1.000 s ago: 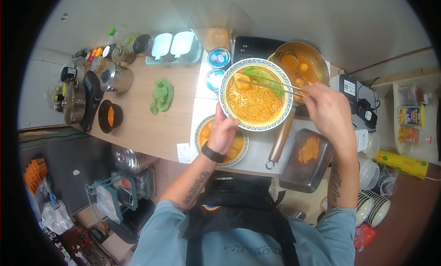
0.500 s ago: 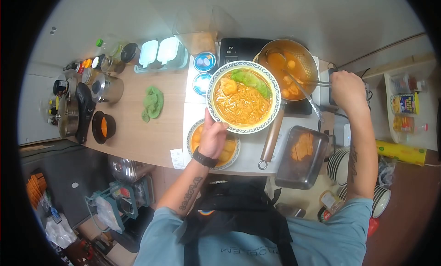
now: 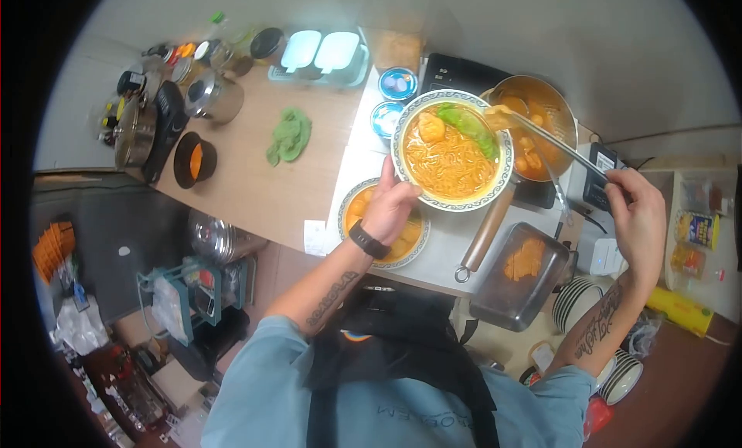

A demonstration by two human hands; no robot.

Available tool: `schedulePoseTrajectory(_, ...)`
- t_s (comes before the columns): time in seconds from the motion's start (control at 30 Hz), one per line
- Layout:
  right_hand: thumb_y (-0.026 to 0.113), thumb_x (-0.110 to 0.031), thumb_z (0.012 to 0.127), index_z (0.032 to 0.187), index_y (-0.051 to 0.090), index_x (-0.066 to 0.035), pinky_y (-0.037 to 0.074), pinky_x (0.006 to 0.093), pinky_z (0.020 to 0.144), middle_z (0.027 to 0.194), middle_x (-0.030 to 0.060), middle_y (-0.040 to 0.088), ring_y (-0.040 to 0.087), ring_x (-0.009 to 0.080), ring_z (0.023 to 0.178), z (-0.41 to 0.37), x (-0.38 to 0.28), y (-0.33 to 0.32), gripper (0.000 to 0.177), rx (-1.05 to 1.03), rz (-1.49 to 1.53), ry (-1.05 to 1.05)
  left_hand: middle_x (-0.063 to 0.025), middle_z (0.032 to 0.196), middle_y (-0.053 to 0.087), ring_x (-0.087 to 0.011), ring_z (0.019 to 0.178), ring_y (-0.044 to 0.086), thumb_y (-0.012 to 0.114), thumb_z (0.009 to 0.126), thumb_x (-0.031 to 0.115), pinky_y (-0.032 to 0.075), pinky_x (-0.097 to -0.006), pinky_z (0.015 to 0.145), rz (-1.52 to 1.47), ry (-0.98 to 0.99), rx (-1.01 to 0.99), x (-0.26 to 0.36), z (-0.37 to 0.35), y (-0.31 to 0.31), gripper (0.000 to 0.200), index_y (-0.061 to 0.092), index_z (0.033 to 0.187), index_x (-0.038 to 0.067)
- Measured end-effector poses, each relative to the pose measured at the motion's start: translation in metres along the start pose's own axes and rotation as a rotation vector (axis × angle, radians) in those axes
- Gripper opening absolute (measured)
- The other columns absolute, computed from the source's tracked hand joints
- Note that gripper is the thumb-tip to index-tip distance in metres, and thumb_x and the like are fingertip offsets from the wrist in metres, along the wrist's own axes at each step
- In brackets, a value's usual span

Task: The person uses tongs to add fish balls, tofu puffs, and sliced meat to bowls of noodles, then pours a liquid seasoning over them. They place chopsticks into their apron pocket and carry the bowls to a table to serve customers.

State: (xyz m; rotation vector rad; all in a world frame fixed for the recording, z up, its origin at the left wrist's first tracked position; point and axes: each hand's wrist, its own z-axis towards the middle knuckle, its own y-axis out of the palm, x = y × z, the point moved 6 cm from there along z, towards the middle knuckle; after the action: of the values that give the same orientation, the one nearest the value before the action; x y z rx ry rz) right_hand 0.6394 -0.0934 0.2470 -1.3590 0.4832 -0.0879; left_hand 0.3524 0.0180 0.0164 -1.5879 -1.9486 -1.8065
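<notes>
My left hand point(image 3: 392, 211) grips the near rim of a patterned bowl point(image 3: 397, 156), thumb on the edge. Inside are noodles point(image 3: 450, 168) in orange broth, green lettuce point(image 3: 469, 129) and a pale yellow lump. My right hand point(image 3: 638, 204) is closed around the end of long metal tongs point(image 3: 568, 149). A floppy yellowish food piece point(image 3: 502, 118) hangs at their tip, over the bowl's right rim beside the pan. Behind is a pan point(image 3: 573, 112) of orange broth with round pieces and a ladle point(image 3: 563, 197) in it. A second patterned bowl point(image 3: 345, 208) sits partly hidden under my left hand.
A metal tray point(image 3: 502, 305) with sliced fried cutlet point(image 3: 524, 260) lies at the front right. The pan's wooden handle point(image 3: 491, 235) points toward me. A green cloth point(image 3: 289, 136), blue-lidded tubs point(image 3: 398, 84), a black bowl point(image 3: 184, 162) and stacked plates point(image 3: 576, 301) stand around.
The tongs have come up out of the pan and swung left to the bowl's edge, now with a yellowish food piece. My view has shifted; the left hand still holds the noodle bowl.
</notes>
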Motion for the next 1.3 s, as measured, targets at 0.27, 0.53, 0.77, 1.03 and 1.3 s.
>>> schedulePoseTrajectory(0.27,0.07,-0.007,0.083,0.095,0.07,-0.006,0.051,0.039,0.066,0.082,0.0089,0.064,0.065,0.0301,0.074,-0.005,-0.068,0.059,0.013,0.032,-0.038,-0.298,-0.0102,0.145,0.047,-0.0208,0.126,0.053,0.055,0.083,-0.003,0.042,-0.0378,0.105,0.032,-0.041,-0.001,-0.001,-0.002,-0.002,0.088,0.014,0.159,0.015)
schedulePoseTrajectory(0.53,0.07,-0.007,0.081,0.101,0.069,-0.006,0.051,0.0394,0.068,0.082,0.0088,0.061,0.064,0.0285,0.078,-0.02,-0.068,0.056,0.02,-0.08,-0.041,-0.284,-0.01,0.147,0.045,-0.0225,0.13,0.05,0.054,0.082,-0.004,0.041,-0.0393,0.108,0.015,-0.019,0.011,0.005,-0.003,0.0,0.088,0.017,0.159,0.015)
schedulePoseTrajectory(0.77,0.069,-0.005,0.082,0.102,0.07,-0.004,0.053,0.0378,0.068,0.085,0.0098,0.065,0.066,0.028,0.076,-0.023,-0.056,0.048,0.02,-0.04,-0.033,-0.255,-0.0092,0.146,0.045,-0.0226,0.135,0.046,0.053,0.081,-0.005,0.037,-0.0391,0.112,-0.003,0.028,-0.009,0.009,-0.004,0.006,0.08,0.025,0.154,0.012)
schedulePoseTrajectory(1.03,0.063,-0.01,0.085,0.092,0.07,-0.003,0.054,0.0456,0.075,0.091,0.0153,0.07,0.069,0.0362,0.081,-0.003,0.022,0.04,0.012,-0.248,-0.528,-0.023,-0.0095,0.146,0.046,-0.0228,0.135,0.045,0.053,0.08,-0.005,0.036,-0.0394,0.112,-0.012,0.022,-0.032,0.005,-0.005,0.003,0.08,0.026,0.154,0.011)
schedulePoseTrajectory(1.3,0.062,-0.011,0.085,0.085,0.071,-0.003,0.055,0.0457,0.077,0.088,0.0147,0.07,0.069,0.036,0.083,0.001,0.044,0.065,0.011,-0.134,-0.5,0.042,-0.0087,0.146,0.046,-0.0223,0.135,0.046,0.052,0.081,-0.007,0.037,-0.0389,0.112,-0.02,0.002,-0.012,0.001,-0.006,0.001,0.08,0.026,0.155,0.011)
